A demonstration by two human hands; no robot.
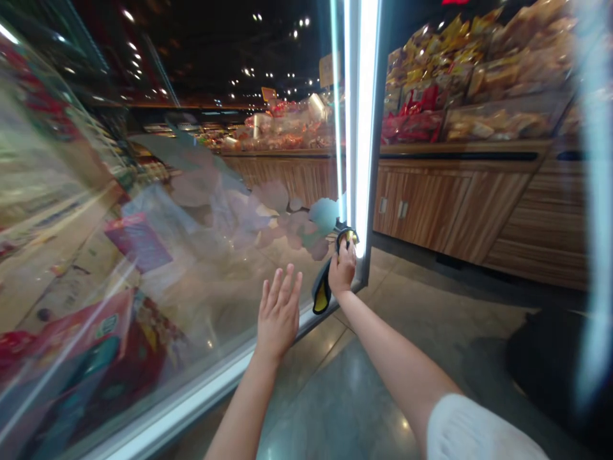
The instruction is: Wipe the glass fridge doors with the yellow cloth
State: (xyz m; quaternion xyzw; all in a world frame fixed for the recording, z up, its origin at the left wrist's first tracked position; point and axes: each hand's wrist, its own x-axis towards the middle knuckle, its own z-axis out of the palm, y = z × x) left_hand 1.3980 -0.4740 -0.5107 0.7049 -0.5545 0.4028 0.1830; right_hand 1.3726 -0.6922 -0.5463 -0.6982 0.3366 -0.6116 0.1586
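Nearest, lower right of the frame: pale sleeve (479, 428) above the right forearm (397, 361). Lower centre: left hand (278, 319), fingers spread, palm toward the glass pane (215, 313), holding nothing; cannot tell whether touching the pane or just short of it. Right of centre: right hand (342, 271), apart from the left, clamped on a black-and-yellow cloth (321, 297), bunched at the fingertips, with a loose tail hanging down beside the wrist. Cloth located near the foot of the lit upright (364, 128), close to its junction with the lower rail (191, 399). For good handling, in judgement: keep a thick fold under the fingertips, press lightly and evenly, gather up the loose tail to avoid snagging on the rail. Best to follow the edge slowly, and to brace with the left palm only gently, so as not to smear or push the pane. Farther, lower left: red box (119, 319), blurred; cannot tell whether behind the glass or reflected. Right: wood-front cabinets (426, 204). Above these, upper right: heaped packaged goods (450, 54). Farthest, top centre: small ceiling lights (304, 23) against dark.
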